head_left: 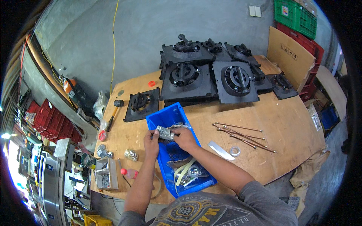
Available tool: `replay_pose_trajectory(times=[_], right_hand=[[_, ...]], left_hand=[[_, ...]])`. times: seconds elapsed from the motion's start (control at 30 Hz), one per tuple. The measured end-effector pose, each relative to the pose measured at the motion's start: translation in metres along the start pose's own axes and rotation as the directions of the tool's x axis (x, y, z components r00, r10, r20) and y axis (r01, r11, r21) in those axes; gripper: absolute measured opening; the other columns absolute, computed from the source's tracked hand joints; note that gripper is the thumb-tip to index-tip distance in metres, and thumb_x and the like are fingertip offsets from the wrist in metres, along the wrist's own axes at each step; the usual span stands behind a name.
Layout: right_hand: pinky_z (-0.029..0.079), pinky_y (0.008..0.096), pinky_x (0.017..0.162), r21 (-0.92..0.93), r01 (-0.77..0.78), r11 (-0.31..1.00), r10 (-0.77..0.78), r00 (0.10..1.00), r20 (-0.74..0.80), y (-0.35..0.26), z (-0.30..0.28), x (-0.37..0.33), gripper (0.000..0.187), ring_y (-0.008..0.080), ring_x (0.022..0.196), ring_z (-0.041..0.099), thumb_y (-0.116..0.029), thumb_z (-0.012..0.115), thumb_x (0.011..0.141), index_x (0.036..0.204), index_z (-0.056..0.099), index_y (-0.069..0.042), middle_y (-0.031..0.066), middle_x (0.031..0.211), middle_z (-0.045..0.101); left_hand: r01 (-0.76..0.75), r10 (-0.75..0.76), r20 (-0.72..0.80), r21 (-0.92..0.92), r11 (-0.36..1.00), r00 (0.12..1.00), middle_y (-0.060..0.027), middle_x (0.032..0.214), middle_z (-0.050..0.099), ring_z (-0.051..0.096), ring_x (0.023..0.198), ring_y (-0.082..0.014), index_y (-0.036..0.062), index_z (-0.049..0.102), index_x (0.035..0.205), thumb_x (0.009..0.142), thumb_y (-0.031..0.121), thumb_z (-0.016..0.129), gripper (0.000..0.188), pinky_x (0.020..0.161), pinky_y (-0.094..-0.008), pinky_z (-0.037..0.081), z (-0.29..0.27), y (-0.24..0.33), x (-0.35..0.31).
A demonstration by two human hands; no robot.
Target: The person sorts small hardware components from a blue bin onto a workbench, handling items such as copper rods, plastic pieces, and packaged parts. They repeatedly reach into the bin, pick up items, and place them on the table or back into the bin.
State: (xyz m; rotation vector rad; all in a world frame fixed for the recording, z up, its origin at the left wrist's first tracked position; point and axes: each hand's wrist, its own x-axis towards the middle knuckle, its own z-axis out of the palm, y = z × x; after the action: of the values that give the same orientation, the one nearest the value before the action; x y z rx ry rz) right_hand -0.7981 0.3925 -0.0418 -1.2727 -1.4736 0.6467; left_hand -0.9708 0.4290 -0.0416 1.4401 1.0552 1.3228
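Observation:
Over a blue plastic bin (166, 165), my left hand (151, 142) and my right hand (184, 139) grip a silvery roll-shaped bundle (165, 133) that looks wrapped in clear plastic. The left thumb and fingers press its left end. Its right end lies in my right hand, whose fingertips are partly hidden. Crumpled clear plastic (181, 125) shows just beyond the right hand. Lower in the bin are a pale yellow strip (184, 169) and several shiny metal parts (194, 171).
Black burner-like plates (187, 81) are stacked at the back, with a single plate (142, 104) left of the bin. Copper-coloured rods (245, 135), a tape roll (235, 151) and a white strip (221, 150) lie right. Leftward are a hammer (114, 113), a pink bottle (130, 173) and an open box (106, 174).

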Motion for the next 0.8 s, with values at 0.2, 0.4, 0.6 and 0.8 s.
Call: replay_pose_trajectory(times=[0.2, 0.4, 0.6, 0.8], right_hand=[[0.051, 0.0354, 0.085, 0.007, -0.099, 0.995, 0.096, 0.985, 0.145, -0.012, -0.01, 0.003, 0.032, 0.027, 0.09, 0.069, -0.01, 0.064, 0.079, 0.109, 0.071, -0.003, 0.0192, 0.1, 0.071], [0.051, 0.0355, 0.078, 0.049, -0.235, 0.971, 0.22, 0.954, 0.206, 0.0, -0.004, 0.009, 0.024, 0.0255, 0.082, 0.068, -0.01, 0.067, 0.073, 0.094, 0.072, 0.0, 0.0186, 0.089, 0.071], [0.051, 0.035, 0.073, -0.035, -0.114, 0.993, 0.117, 0.985, 0.124, 0.019, 0.003, 0.012, 0.022, 0.0247, 0.078, 0.067, -0.009, 0.068, 0.07, 0.089, 0.07, 0.001, 0.0166, 0.084, 0.071], [0.05, 0.0351, 0.071, 0.105, -0.227, 0.968, 0.207, 0.962, 0.179, 0.006, -0.003, 0.01, 0.02, 0.0241, 0.076, 0.067, -0.014, 0.07, 0.074, 0.087, 0.07, 0.001, 0.0162, 0.083, 0.07]], left_hand=[[-0.042, 0.04, 0.031, 0.077, 0.996, 0.999, -0.0026, 0.081, 0.062, 0.056, 0.069, -0.0109, 0.0025, 0.06, 0.089, 0.098, 0.027, 0.059, 0.025, 0.063, -0.0274, 0.047, -0.006, 0.003, -0.002], [-0.026, 0.025, 0.053, 0.03, 0.999, 0.998, -0.0035, 0.079, 0.063, 0.056, 0.068, -0.0111, 0.0026, 0.06, 0.089, 0.097, 0.027, 0.061, 0.026, 0.063, -0.0271, 0.048, -0.002, 0.004, -0.001], [0.039, -0.041, 0.05, 0.031, 0.999, 0.998, -0.0045, 0.08, 0.063, 0.058, 0.068, -0.0116, 0.0016, 0.06, 0.091, 0.096, 0.029, 0.062, 0.028, 0.062, -0.0276, 0.05, 0.0, 0.008, -0.002], [0.036, -0.036, -0.024, 0.007, 0.999, 0.999, -0.0064, 0.082, 0.065, 0.059, 0.071, -0.0111, -0.0022, 0.061, 0.097, 0.095, 0.026, 0.065, 0.028, 0.065, -0.0271, 0.051, -0.005, 0.0, -0.001]])
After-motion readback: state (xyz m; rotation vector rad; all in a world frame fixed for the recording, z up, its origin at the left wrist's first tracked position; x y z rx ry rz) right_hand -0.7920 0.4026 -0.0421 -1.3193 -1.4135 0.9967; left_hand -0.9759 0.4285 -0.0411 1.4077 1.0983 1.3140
